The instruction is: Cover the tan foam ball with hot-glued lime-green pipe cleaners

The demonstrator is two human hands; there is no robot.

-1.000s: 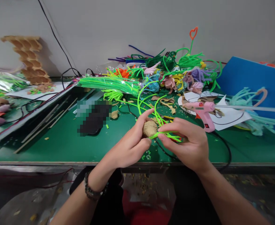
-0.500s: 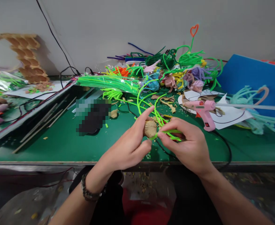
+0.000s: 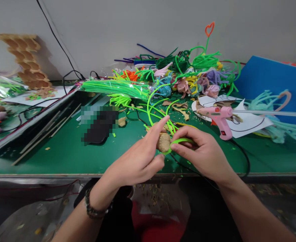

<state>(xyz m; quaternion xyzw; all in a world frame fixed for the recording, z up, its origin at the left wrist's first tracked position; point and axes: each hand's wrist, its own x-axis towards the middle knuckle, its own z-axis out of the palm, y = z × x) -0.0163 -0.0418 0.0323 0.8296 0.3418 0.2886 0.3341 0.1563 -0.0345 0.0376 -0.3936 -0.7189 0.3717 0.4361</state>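
Observation:
Between the thumb and fingers of my left hand is a small, rough, tan piece with a rounded end; its material is unclear. A bright green pipe cleaner runs along the lower right edge of this piece. My right hand pinches that pipe cleaner between thumb and index finger, close beside the tan piece. More green stems curve up behind my fingers, and I cannot tell whether they join the held one.
A pink glue gun lies on white paper at right, its cord trailing near my right hand. A dark phone-like object rests at left. Pipe cleaner bundles crowd the back. A blue board stands at right, and tan scraps litter the green table.
The tan piece has turned and shifted slightly right, its rounded end showing differently. The green pipe cleaner now arches over my right fingers. Both hands remain close together.

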